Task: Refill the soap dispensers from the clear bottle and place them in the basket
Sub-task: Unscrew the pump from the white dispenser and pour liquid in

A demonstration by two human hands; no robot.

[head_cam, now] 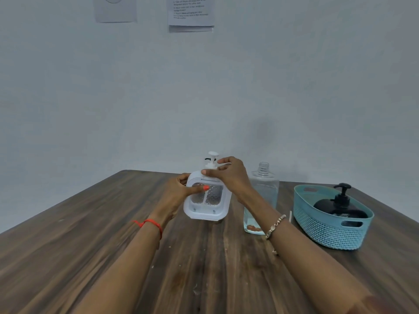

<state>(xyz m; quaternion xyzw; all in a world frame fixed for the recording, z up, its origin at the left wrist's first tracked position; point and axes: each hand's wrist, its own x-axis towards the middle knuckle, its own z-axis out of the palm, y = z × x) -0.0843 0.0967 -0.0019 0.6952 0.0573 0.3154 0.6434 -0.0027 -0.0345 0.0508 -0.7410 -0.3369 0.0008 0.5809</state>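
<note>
A white square soap dispenser [207, 207] with a clear window stands near the middle of the wooden table [90, 245]. My left hand [181, 191] grips its left side, thumb across the window. My right hand [229, 175] is closed around the collar of its white pump [212, 158] on top. Behind my right forearm stands the clear bottle [264, 186], uncapped, with a little liquid at the bottom. At the right, a teal basket [328, 232] holds a black pump dispenser [340, 205].
A pale wall rises just behind the table, with two paper sheets [191, 12] pinned high up. A thin white stick [290, 215] lies between the bottle and the basket. Bare wood stretches across the table's left and front.
</note>
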